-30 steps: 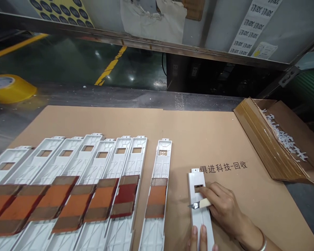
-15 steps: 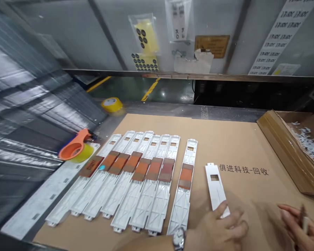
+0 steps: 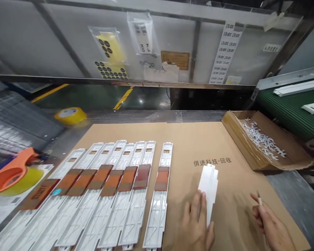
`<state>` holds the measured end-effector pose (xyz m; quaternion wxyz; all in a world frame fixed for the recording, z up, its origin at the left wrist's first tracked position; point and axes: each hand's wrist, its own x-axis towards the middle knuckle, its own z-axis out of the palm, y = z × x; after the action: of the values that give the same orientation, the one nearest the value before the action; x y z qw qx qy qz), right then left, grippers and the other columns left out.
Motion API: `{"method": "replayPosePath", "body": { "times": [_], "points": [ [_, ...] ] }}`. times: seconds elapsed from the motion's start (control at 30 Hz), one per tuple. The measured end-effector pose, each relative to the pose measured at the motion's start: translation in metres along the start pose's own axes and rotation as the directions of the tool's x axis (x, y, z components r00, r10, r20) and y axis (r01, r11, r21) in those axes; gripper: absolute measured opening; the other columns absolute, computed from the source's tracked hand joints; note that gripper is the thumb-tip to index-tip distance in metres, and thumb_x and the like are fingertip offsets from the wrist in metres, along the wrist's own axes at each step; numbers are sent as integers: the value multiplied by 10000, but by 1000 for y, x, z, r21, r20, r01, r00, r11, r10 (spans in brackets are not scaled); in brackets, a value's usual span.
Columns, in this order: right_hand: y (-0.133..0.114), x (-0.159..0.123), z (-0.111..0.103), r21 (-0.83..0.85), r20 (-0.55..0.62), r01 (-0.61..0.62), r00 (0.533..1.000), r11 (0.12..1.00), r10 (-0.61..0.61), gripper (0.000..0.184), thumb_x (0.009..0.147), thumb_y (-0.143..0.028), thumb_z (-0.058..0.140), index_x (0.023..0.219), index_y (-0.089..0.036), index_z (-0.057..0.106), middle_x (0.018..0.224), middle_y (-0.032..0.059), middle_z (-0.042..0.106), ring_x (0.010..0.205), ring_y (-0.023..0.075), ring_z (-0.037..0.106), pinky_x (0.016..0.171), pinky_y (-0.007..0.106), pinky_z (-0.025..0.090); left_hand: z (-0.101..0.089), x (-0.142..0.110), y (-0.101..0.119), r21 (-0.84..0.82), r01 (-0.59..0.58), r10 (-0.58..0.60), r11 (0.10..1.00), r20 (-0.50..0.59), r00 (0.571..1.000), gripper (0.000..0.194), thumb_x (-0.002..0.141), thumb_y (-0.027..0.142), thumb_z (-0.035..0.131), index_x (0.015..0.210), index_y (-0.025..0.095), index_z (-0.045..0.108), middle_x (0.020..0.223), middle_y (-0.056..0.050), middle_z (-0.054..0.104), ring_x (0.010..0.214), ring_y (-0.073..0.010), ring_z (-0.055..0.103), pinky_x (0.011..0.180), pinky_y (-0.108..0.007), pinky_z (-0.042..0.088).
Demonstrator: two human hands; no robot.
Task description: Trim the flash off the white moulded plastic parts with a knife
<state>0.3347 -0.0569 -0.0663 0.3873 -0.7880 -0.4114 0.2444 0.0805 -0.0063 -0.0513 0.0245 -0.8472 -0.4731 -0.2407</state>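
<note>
My left hand [image 3: 196, 226] holds a short white plastic plate [image 3: 208, 190] by its near end, tilting it up on its edge over the cardboard sheet [image 3: 199, 143]. To the right, my right hand [image 3: 270, 225] is closed round a small knife [image 3: 259, 200], blade pointing up. Left of the plate lies a row of several long white plastic trays [image 3: 115, 202], each with an orange or dark red tape band across its middle; one tray [image 3: 161, 198] lies slightly apart from the others.
An open cardboard box [image 3: 264, 146] with white plastic trimmings sits at the right. A yellow tape roll [image 3: 70, 115] lies at the back left, an orange tape dispenser [image 3: 13, 174] at the far left. A green conveyor [image 3: 290, 108] with white parts runs on the right.
The view tipped up, swung left, then back. My right hand left the plate with the knife and moved right. My left hand took the plate's near end and turned it on edge.
</note>
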Motion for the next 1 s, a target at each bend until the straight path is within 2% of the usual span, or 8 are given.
{"method": "replayPosePath", "body": {
  "times": [0.1, 0.2, 0.37, 0.5, 0.63, 0.77, 0.9, 1.0],
  "points": [
    [-15, -11, 30, -18, 121, 29, 992, 999, -27, 498, 865, -557, 482, 1171, -198, 641, 1034, 80, 713, 939, 241, 668, 776, 295, 573, 18, -26, -2, 83, 27, -39, 996, 141, 989, 566, 756, 230, 522, 1285, 36, 469, 1253, -138, 576, 853, -245, 534, 522, -297, 510],
    [-30, -17, 55, -42, 252, 123, 962, 992, -109, 453, 903, -499, 449, 1187, -196, 630, 1251, 91, 623, 1178, 251, 554, 994, 342, 462, 26, -39, -1, 87, 33, -50, 996, 202, 978, 624, 714, 271, 616, 1270, 20, 486, 1253, -123, 577, 835, -243, 510, 566, -309, 530],
    [-48, -20, 78, -57, 420, 220, 890, 974, -176, 424, 931, -434, 435, 1257, -188, 551, 1283, 91, 597, 1179, 210, 553, 994, 318, 463, 24, -39, 0, 53, 101, -110, 993, 227, 968, 654, 707, 302, 657, 1285, 51, 484, 1297, -125, 516, 885, -258, 466, 675, -338, 525],
    [-53, -21, 86, -63, 478, 239, 860, 969, -181, 420, 936, -423, 434, 1277, -190, 508, 1277, 82, 600, 1164, 190, 561, 976, 299, 474, 25, -30, 0, -23, 225, -207, 974, 307, 929, 781, 701, 245, 620, 1409, 111, 319, 1166, -152, 526, 869, -267, 485, 630, -345, 505],
    [-48, -18, 84, -127, 435, 224, 888, 966, -149, 423, 942, -446, 406, 1272, -197, 494, 1275, 76, 598, 1163, 190, 559, 966, 310, 480, 31, -23, 0, -64, 293, -246, 954, 390, 887, 861, 669, 215, 600, 1444, 131, 234, 989, -123, 537, 766, -257, 514, 568, -356, 492],
    [-37, -7, 76, -307, 273, 274, 943, 911, -192, 445, 960, -431, 326, 1285, -166, 473, 1243, 117, 595, 1136, 235, 565, 919, 376, 504, 27, -26, -2, -173, 348, -262, 922, 383, 886, 772, 720, 202, 548, 1436, 181, 261, 1007, -112, 544, 835, -269, 556, 697, -407, 518],
    [-30, 5, 72, -617, 181, 332, 942, 714, -282, 466, 967, -378, 257, 1270, -133, 513, 929, 132, 624, 853, 300, 615, 654, 426, 530, 13, -31, -15, -472, 487, -355, 735, 344, 869, 623, 800, 246, 482, 1399, 181, 323, 1183, -148, 521, 1047, -290, 539, 819, -408, 499],
    [-28, 8, 74, -758, 191, 360, 920, 544, -343, 438, 961, -295, 258, 1227, -120, 559, 870, 138, 597, 791, 319, 572, 660, 463, 497, -6, -29, -26, -717, 561, -439, 414, 382, 813, 702, 805, 360, 520, 1427, 161, 262, 1201, -154, 514, 988, -253, 559, 688, -325, 507]
  ]
}}
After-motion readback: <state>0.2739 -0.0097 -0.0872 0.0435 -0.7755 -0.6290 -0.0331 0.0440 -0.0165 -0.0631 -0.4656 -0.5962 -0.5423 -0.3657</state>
